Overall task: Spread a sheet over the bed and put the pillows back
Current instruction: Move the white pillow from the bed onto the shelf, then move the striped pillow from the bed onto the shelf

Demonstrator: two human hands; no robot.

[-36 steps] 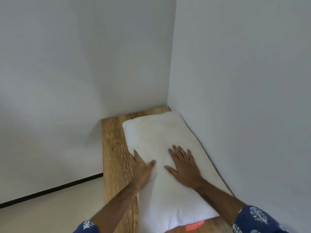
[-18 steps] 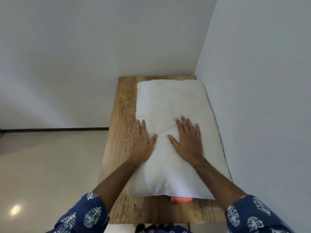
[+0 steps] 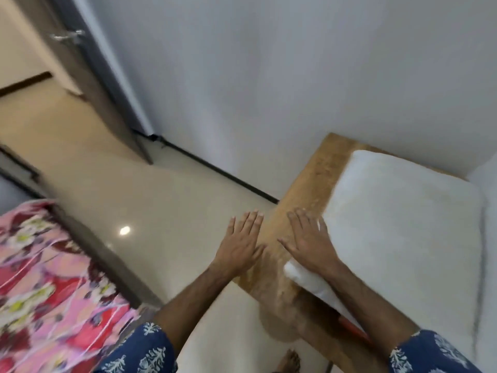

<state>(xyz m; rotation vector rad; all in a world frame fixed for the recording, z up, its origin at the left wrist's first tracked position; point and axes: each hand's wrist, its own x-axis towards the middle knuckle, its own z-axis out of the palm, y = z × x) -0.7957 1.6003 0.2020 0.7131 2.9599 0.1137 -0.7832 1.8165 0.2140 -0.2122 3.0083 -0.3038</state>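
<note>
At nine o'clock the bed (image 3: 45, 278) with its pink floral sheet has swung into your view as you turn away from the wall. Your left hand (image 3: 239, 244) has lifted off the pillow (image 3: 403, 232), fingers straight and empty over the floor, while your right hand (image 3: 309, 243), also flat, hovers at its near edge. The pillow stays on the tabletop (image 3: 304, 184) at three o'clock, so I judge it parked while you spread the sheet.
</note>
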